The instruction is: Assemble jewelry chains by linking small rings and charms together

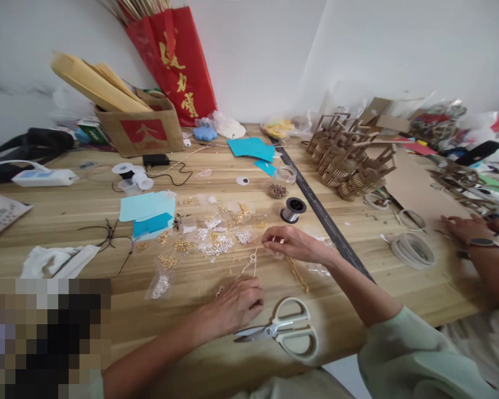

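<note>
A thin pale chain [245, 268] with small rings at its upper end lies on the wooden table between my hands. My left hand [237, 303] rests on the table with curled fingers; the chain runs to it, but its fingertips are hidden. Just above the chain, my right hand [293, 244] is closed in a pinch, and the chain's upper end rises to its fingertips. Scissors [293, 330] with pale handles lie right of my left hand, blades pointing left. Below my right hand is a bunch of gold chain [297, 275]. White beads [220, 245] and gold findings [184, 245] spread on small bags to the left.
A wire spool [293, 210] and a jar of beads [278, 190] stand beyond my right hand. Blue paper [147, 213] lies left. Wooden basket-like frames [349, 158] stand back right, near tape rolls [412, 250]. Another person's hand [466, 228] is at far right.
</note>
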Demonstrator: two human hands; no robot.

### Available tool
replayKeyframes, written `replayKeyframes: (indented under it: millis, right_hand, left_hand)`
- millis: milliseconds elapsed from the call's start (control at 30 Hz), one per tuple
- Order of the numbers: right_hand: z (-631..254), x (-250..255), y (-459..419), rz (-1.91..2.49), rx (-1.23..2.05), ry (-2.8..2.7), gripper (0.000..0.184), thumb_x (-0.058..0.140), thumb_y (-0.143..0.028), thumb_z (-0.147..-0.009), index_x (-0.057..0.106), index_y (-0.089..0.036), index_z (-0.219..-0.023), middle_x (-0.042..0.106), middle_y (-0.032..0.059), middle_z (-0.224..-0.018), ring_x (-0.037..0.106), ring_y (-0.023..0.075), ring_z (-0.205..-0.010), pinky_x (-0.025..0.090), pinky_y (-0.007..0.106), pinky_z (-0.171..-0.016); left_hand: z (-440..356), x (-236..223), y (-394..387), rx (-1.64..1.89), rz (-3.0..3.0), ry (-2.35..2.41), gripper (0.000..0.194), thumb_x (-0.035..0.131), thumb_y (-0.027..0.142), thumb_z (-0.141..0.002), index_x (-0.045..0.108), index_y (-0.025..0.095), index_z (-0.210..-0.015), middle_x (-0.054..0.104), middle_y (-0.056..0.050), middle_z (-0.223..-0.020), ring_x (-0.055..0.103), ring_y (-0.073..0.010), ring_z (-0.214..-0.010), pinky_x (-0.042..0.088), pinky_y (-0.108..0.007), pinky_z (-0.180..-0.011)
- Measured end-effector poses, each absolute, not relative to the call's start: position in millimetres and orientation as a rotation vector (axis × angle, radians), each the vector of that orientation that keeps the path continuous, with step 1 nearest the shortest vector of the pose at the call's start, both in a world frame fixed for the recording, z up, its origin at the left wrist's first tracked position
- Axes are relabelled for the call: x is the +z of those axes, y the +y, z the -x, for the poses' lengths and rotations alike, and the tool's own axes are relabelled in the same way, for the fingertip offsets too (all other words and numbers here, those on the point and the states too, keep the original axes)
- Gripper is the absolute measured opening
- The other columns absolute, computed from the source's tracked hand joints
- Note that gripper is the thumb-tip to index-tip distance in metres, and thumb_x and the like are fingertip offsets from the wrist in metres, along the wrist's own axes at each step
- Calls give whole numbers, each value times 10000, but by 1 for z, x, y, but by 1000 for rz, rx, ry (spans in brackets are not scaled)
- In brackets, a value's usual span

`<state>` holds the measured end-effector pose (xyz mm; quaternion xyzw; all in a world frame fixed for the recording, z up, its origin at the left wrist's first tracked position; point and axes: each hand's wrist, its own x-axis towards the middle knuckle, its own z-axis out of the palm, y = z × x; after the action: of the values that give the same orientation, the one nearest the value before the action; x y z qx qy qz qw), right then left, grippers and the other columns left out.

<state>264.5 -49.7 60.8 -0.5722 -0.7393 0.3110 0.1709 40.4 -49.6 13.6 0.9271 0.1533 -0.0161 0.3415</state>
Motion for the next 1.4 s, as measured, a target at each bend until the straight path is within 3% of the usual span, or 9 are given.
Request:
replayKeyframes:
  millis: [167,300,433,633,733,900,1000,1267,1400]
  right_hand:
    - [-289,54,-50,1472,1012,-2295,422,533,-250,-918,502,-228,-1339,542,88,-1329,594,184,-1086,479,286,-867]
    - [-307,55,-74,1528,1058,-2252,476,452,-247,-960,386,-262,-1432,447,59,-1443,472,200,-1276,408,348,-1032]
    - [-315,58,-114,1679,1100,-2176,453,414,-250,-966,411,-256,-1418,466,86,-1421,647,174,-1010,509,317,-910]
    - [-331,53,-178,2076,725,-2182,418,530,-204,-872,552,-231,-1288,598,128,-1280,648,284,-1048,532,427,-895]
    - [-323,48,-198,2162,523,-2163,323,535,-178,-851,624,-213,-1159,673,139,-1131,693,295,-916,571,427,-782]
    - [-263,57,-200,1892,805,-2244,499,513,-93,-845,497,-287,-1304,603,72,-1254,643,227,-1053,560,329,-854]
    - [-231,61,-194,1779,833,-2345,613,490,16,-748,494,-286,-1282,600,51,-1246,614,215,-1077,546,313,-875]
    - [-214,45,-191,1827,613,-2466,691,520,20,-726,455,-290,-1339,624,66,-1079,608,249,-956,531,368,-799]
    - [-212,46,-191,1860,651,-2507,603,507,30,-706,528,-253,-1238,614,81,-1050,606,245,-925,529,360,-791]
  left_hand:
    - [-43,1,-44,163,-2114,562,111,576,106,-767,659,159,-715,613,7,-699,540,-119,-633,400,-213,-612]
    - [-44,-18,-37,261,-1844,667,90,593,162,-760,662,146,-704,589,23,-611,498,-100,-559,377,-195,-537]
    - [-45,-25,-32,303,-1718,646,93,603,170,-747,641,133,-670,570,25,-580,473,-91,-534,369,-187,-512]
    - [-45,-23,-30,352,-1629,632,61,574,141,-756,614,134,-710,584,20,-617,497,-89,-554,394,-184,-525]
    - [-45,-23,-30,357,-1589,643,49,572,133,-757,609,140,-727,594,21,-630,521,-93,-566,415,-191,-542]
    - [-45,-21,-29,408,-1585,690,37,615,123,-726,626,136,-693,608,8,-673,523,-95,-591,422,-201,-560]
    - [-44,-19,-29,432,-1564,688,43,617,128,-730,637,132,-692,600,12,-645,507,-89,-565,411,-199,-540]
    - [-45,-17,-30,426,-1553,716,64,623,161,-744,633,126,-690,571,26,-576,480,-80,-521,380,-186,-490]
    - [-45,-15,-29,450,-1655,756,97,632,172,-754,639,132,-667,593,19,-593,487,-88,-543,394,-204,-532]
